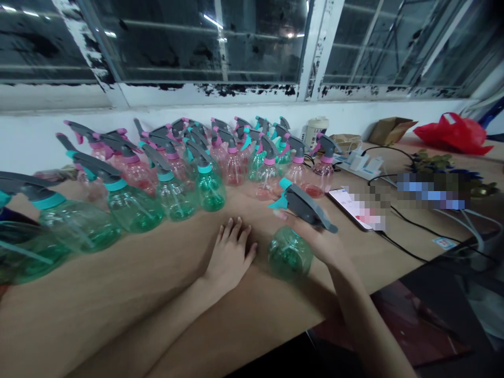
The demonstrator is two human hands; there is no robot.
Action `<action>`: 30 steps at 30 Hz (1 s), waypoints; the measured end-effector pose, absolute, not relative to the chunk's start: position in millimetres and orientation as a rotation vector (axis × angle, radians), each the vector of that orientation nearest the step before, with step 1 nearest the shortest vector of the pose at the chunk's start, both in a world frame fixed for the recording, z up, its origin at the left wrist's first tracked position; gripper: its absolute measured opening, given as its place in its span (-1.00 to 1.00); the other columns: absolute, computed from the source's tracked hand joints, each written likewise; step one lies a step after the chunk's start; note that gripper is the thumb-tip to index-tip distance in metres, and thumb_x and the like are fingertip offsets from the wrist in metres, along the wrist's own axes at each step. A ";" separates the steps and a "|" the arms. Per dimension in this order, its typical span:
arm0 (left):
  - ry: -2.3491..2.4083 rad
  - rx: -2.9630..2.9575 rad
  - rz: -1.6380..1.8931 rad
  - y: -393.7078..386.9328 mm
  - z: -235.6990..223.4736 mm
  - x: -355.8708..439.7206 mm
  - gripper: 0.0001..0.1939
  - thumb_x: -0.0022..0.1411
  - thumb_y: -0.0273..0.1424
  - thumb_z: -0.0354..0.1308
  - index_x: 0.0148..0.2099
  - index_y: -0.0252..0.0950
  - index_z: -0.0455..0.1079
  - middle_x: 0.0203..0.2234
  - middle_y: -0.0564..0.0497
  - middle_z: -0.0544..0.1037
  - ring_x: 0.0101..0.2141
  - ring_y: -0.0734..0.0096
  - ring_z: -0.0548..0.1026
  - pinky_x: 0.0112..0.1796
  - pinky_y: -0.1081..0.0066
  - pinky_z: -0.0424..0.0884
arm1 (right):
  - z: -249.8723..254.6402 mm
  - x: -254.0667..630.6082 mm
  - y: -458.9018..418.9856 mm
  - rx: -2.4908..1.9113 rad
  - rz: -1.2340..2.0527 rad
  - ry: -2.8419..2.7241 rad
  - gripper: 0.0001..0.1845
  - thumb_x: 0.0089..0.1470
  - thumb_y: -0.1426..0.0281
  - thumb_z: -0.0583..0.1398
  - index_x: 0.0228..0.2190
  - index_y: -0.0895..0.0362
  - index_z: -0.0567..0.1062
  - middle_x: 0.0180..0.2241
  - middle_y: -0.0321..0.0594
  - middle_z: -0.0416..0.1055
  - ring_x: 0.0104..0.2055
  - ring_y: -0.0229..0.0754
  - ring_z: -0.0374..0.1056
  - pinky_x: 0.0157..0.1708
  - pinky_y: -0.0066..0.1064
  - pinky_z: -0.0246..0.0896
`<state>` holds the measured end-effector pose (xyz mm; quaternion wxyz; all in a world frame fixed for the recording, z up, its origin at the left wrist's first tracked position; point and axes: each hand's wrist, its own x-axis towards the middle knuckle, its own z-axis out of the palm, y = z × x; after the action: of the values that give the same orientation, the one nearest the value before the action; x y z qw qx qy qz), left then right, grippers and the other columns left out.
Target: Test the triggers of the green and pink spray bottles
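My right hand (321,241) is closed around a green spray bottle (289,254) with a grey trigger head (305,205) and teal trigger, held tilted just above the wooden table (118,283). My left hand (230,252) lies flat on the table with fingers stretched out, holding nothing, just left of that bottle. Behind both hands stand several finished spray bottles: green ones with teal collars (134,202) on the left and pink ones with pink collars (268,173) further back.
A phone (352,207) lies right of the held bottle. A white power strip (360,163) with black cables, a white cup (315,131), a cardboard box (389,128) and a red plastic bag (452,134) sit at the back right. Windows run along the wall.
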<state>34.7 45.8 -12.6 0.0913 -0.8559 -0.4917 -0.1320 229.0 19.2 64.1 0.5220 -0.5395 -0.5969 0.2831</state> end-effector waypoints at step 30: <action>-1.493 -2.572 -0.399 46.0 -11.7 35.3 -0.56 0.34 -0.30 -0.05 0.16 -0.46 0.30 0.18 -0.32 0.28 0.22 -0.10 0.16 0.15 -0.07 0.13 | 63.5 223.0 20.1 -1.065 0.810 -1.506 -0.56 -0.10 0.21 0.29 -0.11 -0.03 0.51 -0.27 -0.22 0.55 -0.11 -0.02 0.43 -0.03 -0.17 0.26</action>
<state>35.3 46.0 -11.7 0.0704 -0.8551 -0.4964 -0.1325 223.0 20.1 63.5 0.5341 -0.4470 -0.6319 0.3400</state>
